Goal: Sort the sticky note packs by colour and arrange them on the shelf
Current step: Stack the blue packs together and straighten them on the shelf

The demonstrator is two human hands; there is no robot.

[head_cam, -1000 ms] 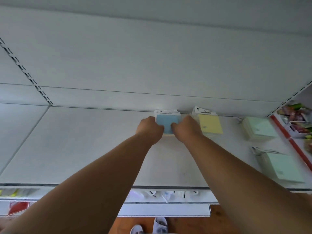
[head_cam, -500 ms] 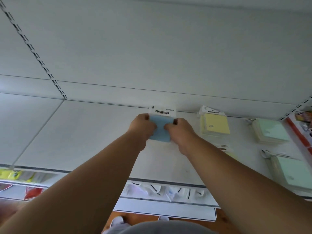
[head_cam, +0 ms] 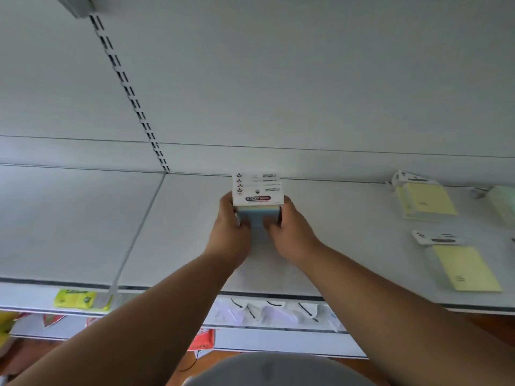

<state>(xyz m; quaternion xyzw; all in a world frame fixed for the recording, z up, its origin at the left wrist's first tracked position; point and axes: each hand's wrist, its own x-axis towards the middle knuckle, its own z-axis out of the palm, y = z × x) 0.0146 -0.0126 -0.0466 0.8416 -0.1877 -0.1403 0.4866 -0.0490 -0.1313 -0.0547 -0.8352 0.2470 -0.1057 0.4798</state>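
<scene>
Both hands, left hand (head_cam: 231,224) and right hand (head_cam: 287,227), are gripping the blue pack (head_cam: 257,215). It is now standing upright, carried left, away from the yellow packs (head_cam: 426,201), starting a blue group.

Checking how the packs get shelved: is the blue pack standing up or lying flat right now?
Standing up. The blue pack is held on end between the left hand and right hand, its white header card pointing up.
</scene>
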